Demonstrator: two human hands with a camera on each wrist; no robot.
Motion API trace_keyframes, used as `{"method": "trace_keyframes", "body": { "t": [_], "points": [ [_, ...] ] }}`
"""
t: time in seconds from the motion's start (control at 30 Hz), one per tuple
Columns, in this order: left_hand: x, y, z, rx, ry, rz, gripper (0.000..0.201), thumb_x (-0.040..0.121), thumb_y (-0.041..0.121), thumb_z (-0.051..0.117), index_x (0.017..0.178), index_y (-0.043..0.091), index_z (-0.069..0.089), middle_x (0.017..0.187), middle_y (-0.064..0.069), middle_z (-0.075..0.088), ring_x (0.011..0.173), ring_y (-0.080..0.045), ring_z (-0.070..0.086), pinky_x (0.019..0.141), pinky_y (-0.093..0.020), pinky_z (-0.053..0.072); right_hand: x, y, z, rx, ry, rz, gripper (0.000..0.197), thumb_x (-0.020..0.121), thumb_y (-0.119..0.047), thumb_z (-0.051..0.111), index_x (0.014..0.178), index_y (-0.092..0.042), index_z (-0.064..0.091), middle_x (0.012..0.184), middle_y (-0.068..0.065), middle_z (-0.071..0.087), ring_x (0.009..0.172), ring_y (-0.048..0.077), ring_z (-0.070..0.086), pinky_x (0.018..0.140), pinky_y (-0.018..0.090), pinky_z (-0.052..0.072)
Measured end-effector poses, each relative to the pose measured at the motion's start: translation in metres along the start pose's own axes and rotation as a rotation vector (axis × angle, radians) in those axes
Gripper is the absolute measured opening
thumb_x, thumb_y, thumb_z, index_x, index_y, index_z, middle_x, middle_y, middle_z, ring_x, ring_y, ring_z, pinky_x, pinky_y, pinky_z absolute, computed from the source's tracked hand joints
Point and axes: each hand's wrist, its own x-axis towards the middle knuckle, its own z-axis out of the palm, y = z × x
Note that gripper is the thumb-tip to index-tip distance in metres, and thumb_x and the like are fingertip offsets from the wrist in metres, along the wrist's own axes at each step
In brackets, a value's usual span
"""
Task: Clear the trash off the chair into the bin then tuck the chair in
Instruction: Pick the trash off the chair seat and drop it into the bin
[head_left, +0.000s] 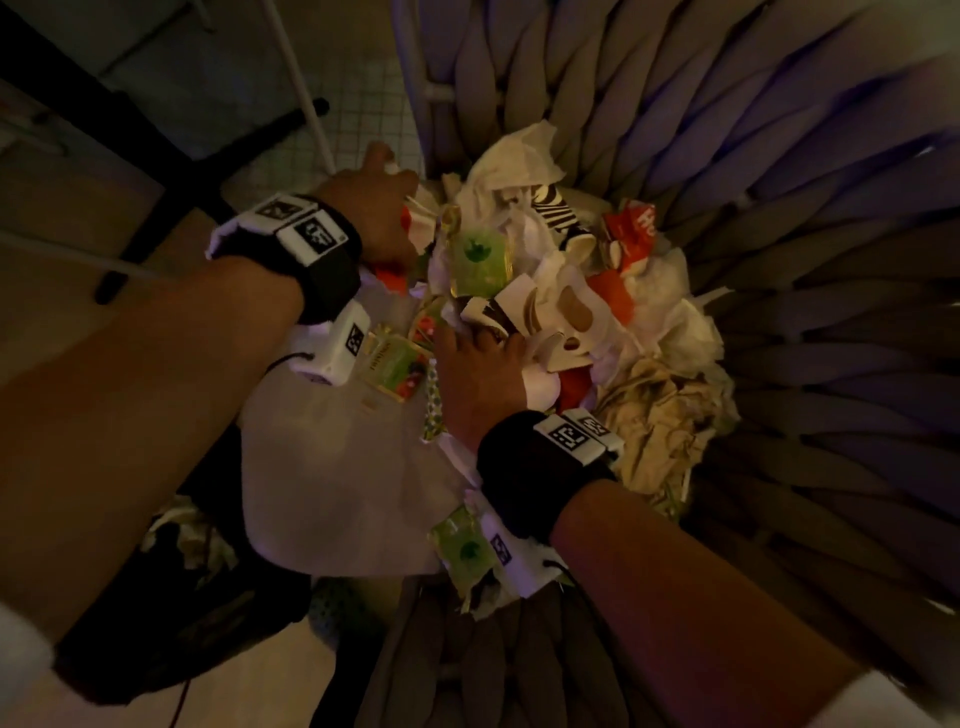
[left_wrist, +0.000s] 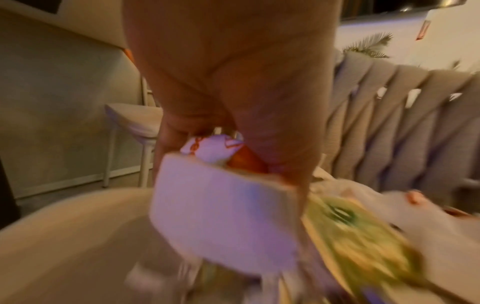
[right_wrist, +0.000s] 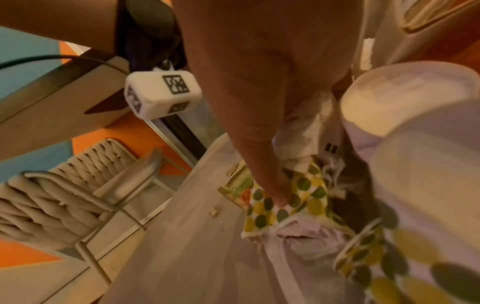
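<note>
A heap of trash (head_left: 561, 291) covers the pale seat (head_left: 337, 467) of the woven rope chair (head_left: 779, 208): tissues, torn paper cups, green packets and red wrappers. My left hand (head_left: 382, 208) is at the heap's far left edge. It grips a red-and-white wrapper (left_wrist: 213, 148) together with a white cup piece (left_wrist: 223, 216). My right hand (head_left: 483, 374) lies on the near side of the heap, fingers curled over a torn brown-and-white cup (head_left: 498, 312). Its thumb (right_wrist: 272, 185) presses a dotted green-and-yellow napkin (right_wrist: 306, 197). A dark bin (head_left: 197, 597) stands at the lower left beside the seat.
A black table leg (head_left: 156, 182) and thin white legs (head_left: 301, 88) stand on the floor to the left. A second woven chair (right_wrist: 64, 195) sits under a table (right_wrist: 52, 98). A white stool (left_wrist: 135, 119) stands by the wall. A green packet (head_left: 462, 545) lies under my right wrist.
</note>
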Motion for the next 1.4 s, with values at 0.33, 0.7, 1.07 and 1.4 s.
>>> {"method": "trace_keyframes", "body": {
  "t": [0.33, 0.7, 1.07, 1.4],
  "points": [
    [-0.103, -0.041, 0.065, -0.399, 0.283, 0.024, 0.054, 0.066, 0.032, 0.077, 0.109, 0.015, 0.05, 0.154, -0.005, 0.014, 0.121, -0.038, 0.045, 0.092, -0.051, 0.045, -0.027, -0.019, 0.01, -0.202, 0.078, -0.055, 0.057, 0.079, -0.025, 0.057, 0.134, -0.017, 0.044, 0.119, 0.018, 0.051, 0.11, 0.04, 0.05, 0.106, 0.059, 0.026],
    [-0.214, -0.109, 0.121, -0.77, 0.45, -0.142, 0.045, 0.069, 0.024, 0.079, 0.101, 0.015, 0.05, 0.149, -0.003, 0.02, 0.119, -0.023, 0.047, 0.093, -0.027, 0.04, -0.058, -0.093, 0.001, -0.28, -0.025, -0.061, 0.049, 0.081, -0.021, 0.06, 0.124, -0.011, 0.039, 0.129, 0.016, 0.045, 0.116, 0.037, 0.047, 0.09, 0.045, 0.041],
    [-0.335, -0.259, 0.279, -1.568, 0.371, -0.816, 0.059, 0.07, 0.041, 0.076, 0.117, 0.016, 0.05, 0.121, -0.01, 0.057, 0.105, -0.03, 0.061, 0.075, -0.043, 0.057, -0.027, -0.275, 0.058, 0.434, -0.395, -0.159, 0.065, 0.067, -0.035, 0.081, 0.118, -0.019, 0.042, 0.108, 0.012, 0.052, 0.092, 0.027, 0.053, 0.069, 0.029, 0.034],
    [-0.361, -0.358, 0.401, -1.581, 0.258, -1.142, 0.101, 0.054, 0.057, 0.076, 0.137, 0.015, 0.037, 0.144, -0.009, 0.029, 0.12, -0.037, 0.046, 0.09, -0.053, 0.052, 0.003, -0.375, 0.227, 0.609, -0.662, 0.065, 0.072, 0.08, -0.038, 0.071, 0.135, -0.015, 0.03, 0.137, 0.014, 0.043, 0.103, 0.03, 0.056, 0.056, 0.031, 0.056]
  ]
}}
